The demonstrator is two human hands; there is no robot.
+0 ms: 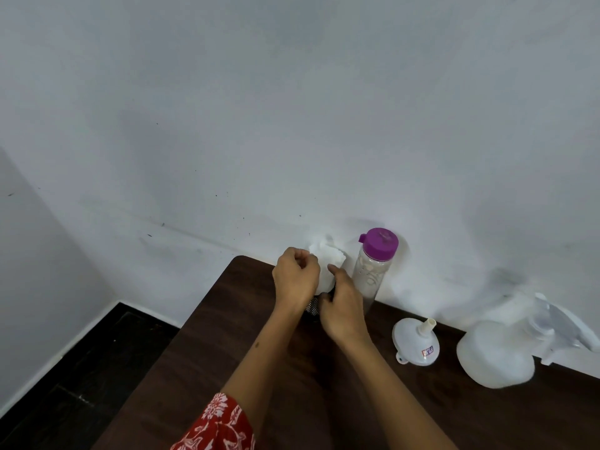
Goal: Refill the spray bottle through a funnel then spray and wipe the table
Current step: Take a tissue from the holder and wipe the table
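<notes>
Dark bench (201, 368) against white wall. Both hands, left (296, 277) and right (341, 306), grip tissue (324, 264). Funnel (416, 344) lies out; sprayer (496, 352) capped. Refill judged done; wiping remains.

The spray bottle (496, 352) is cut off by the right edge, so the tip of its trigger head is out of view. The two hands, left hand (297, 277) and right hand (344, 306), cover most of the white tissue (326, 259) and nearly all of a dark dotted thing (312, 308) beneath it, too hidden to name. The funnel (415, 344) carries a small label too blurred to read. The table (207, 368) runs off the bottom and right edges.
</notes>
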